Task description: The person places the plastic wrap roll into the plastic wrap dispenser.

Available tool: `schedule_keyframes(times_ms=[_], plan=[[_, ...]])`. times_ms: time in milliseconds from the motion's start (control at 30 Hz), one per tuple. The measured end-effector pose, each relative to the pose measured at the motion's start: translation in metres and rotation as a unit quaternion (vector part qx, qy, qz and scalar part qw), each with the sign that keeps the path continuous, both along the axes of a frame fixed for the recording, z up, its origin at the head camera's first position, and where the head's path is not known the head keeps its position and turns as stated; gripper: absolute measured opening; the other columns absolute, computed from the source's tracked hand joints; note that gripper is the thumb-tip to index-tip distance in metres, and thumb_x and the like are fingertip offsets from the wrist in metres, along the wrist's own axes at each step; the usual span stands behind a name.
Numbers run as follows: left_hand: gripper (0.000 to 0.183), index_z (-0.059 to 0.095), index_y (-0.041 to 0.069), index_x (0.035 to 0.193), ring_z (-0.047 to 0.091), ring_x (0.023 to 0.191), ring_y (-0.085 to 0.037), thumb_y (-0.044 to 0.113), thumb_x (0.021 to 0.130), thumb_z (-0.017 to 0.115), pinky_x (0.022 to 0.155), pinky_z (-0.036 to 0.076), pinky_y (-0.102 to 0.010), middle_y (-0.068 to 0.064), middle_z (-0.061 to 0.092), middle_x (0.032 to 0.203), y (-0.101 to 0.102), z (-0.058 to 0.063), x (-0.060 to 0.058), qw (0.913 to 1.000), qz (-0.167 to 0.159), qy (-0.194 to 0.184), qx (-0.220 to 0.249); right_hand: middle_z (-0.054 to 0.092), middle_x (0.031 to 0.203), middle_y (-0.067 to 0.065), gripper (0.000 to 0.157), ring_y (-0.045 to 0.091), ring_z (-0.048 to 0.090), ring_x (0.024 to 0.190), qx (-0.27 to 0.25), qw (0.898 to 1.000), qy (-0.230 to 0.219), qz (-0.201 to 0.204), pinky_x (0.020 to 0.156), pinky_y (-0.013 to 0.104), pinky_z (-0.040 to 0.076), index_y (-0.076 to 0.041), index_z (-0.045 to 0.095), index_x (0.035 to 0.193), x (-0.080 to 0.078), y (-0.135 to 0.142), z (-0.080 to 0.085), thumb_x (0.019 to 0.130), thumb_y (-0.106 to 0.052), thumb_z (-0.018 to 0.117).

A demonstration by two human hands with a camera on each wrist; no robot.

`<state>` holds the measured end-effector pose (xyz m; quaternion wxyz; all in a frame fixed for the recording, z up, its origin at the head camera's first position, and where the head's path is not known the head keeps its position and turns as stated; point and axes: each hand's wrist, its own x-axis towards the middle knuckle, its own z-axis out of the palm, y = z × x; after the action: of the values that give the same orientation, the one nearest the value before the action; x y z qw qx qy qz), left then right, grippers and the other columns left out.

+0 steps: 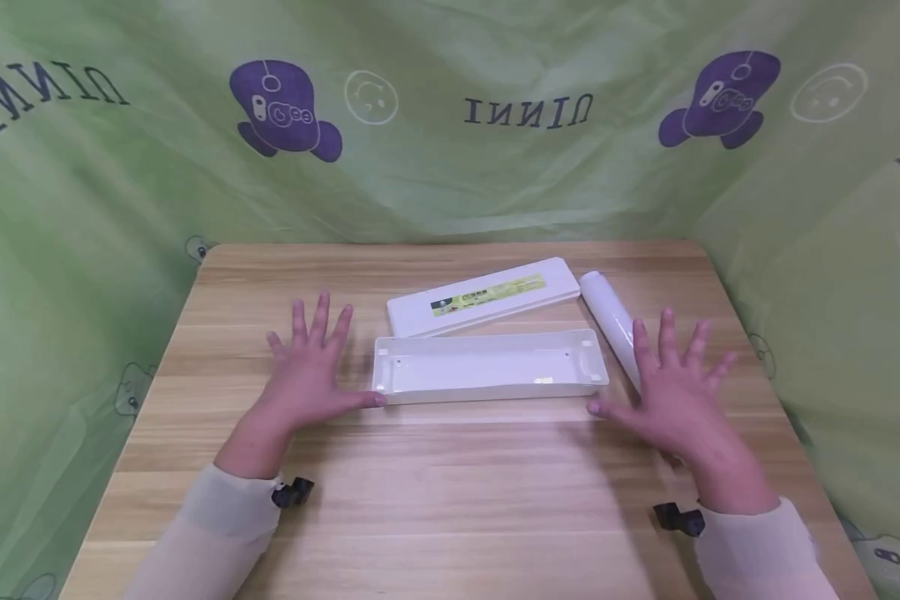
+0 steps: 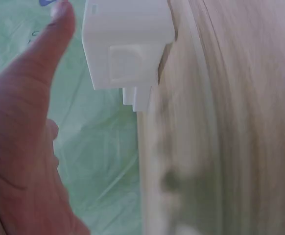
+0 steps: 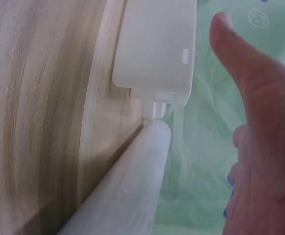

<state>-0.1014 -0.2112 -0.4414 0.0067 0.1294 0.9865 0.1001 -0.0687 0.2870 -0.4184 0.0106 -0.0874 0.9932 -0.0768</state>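
Left hand point(image 1: 303, 385) and right hand point(image 1: 675, 396) seen with fingers spread, nothing gripped. Open box point(image 1: 465, 365) set between them on table point(image 1: 457, 500), lid point(image 1: 483, 298) toward far edge, roll point(image 1: 612, 317) toward right edge. Seemingly pre-grasp; grip needed next.

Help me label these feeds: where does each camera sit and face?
Head: on the head, facing forward and down at the table; left hand, right hand and sleeves show.
Left wrist: worn there, facing one end of the tray; left hand shows.
Right wrist: worn there, facing its other end and white roll; right hand shows.
Head and right wrist share the white roll.
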Motion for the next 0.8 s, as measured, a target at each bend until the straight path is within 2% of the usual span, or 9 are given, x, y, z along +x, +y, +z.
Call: schedule_keyframes(times_ms=[67, 167, 300, 433, 533, 800], plan=[[0.138, -0.006, 0.027, 0.157, -0.028, 0.142, -0.031, 0.087, 0.057, 0.066, 0.101, -0.005, -0.079, 0.001, -0.023, 0.16, 0.0, -0.005, 0.0, 0.998, -0.014, -0.019, 0.058, -0.033, 0.155, 0.007, 0.129, 0.037, -0.04, 0.131, -0.023, 1.0, -0.009, 0.004, 0.089, 0.059, -0.037, -0.018, -0.01, 0.157, 0.001, 0.002, -0.001, 0.07, -0.083, 0.061], [0.137, -0.006, 0.028, 0.157, -0.017, 0.147, -0.027, 0.07, 0.06, 0.081, 0.111, 0.003, -0.07, 0.003, -0.012, 0.163, 0.0, -0.014, 0.001, 0.9865, -0.029, -0.057, 0.15, -0.028, 0.158, 0.007, 0.13, 0.038, -0.034, 0.136, -0.057, 0.998, -0.02, 0.009, 0.1, 0.06, -0.03, -0.015, -0.009, 0.157, 0.001, 0.006, -0.003, 0.071, -0.075, 0.068], [0.137, 0.0, 0.028, 0.159, -0.001, 0.149, -0.027, 0.061, 0.059, 0.088, 0.116, 0.015, -0.059, -0.003, 0.003, 0.165, 0.001, -0.025, 0.005, 0.9701, -0.024, -0.098, 0.221, -0.017, 0.161, 0.015, 0.128, 0.048, -0.016, 0.142, -0.087, 0.996, -0.029, 0.006, 0.112, 0.063, -0.011, -0.01, -0.006, 0.157, -0.001, 0.011, -0.009, 0.075, -0.065, 0.074], [0.136, 0.006, 0.028, 0.159, 0.009, 0.149, -0.03, 0.065, 0.056, 0.087, 0.115, 0.022, -0.057, -0.01, 0.009, 0.164, 0.003, -0.032, 0.007, 0.9634, -0.014, -0.115, 0.242, -0.007, 0.161, 0.024, 0.124, 0.055, 0.003, 0.141, -0.104, 0.994, -0.032, -0.005, 0.111, 0.069, 0.009, -0.008, -0.004, 0.157, -0.004, 0.014, -0.015, 0.077, -0.06, 0.075], [0.136, 0.01, 0.027, 0.159, 0.013, 0.148, -0.031, 0.067, 0.054, 0.086, 0.114, 0.024, -0.057, -0.012, 0.012, 0.163, 0.005, -0.034, 0.008, 0.9618, -0.01, -0.117, 0.247, -0.001, 0.16, 0.028, 0.124, 0.056, 0.01, 0.14, -0.108, 0.993, -0.037, -0.015, 0.106, 0.073, 0.017, -0.007, -0.003, 0.157, -0.005, 0.016, -0.019, 0.077, -0.063, 0.074], [0.129, 0.017, 0.023, 0.158, 0.017, 0.147, -0.029, 0.057, 0.057, 0.09, 0.115, 0.025, -0.054, -0.011, 0.017, 0.162, 0.009, -0.04, 0.006, 0.961, -0.017, -0.112, 0.252, 0.01, 0.157, 0.033, 0.125, 0.06, 0.019, 0.135, -0.109, 0.993, -0.046, -0.024, 0.103, 0.073, 0.023, -0.005, -0.004, 0.157, -0.008, 0.018, -0.022, 0.077, -0.067, 0.07]])
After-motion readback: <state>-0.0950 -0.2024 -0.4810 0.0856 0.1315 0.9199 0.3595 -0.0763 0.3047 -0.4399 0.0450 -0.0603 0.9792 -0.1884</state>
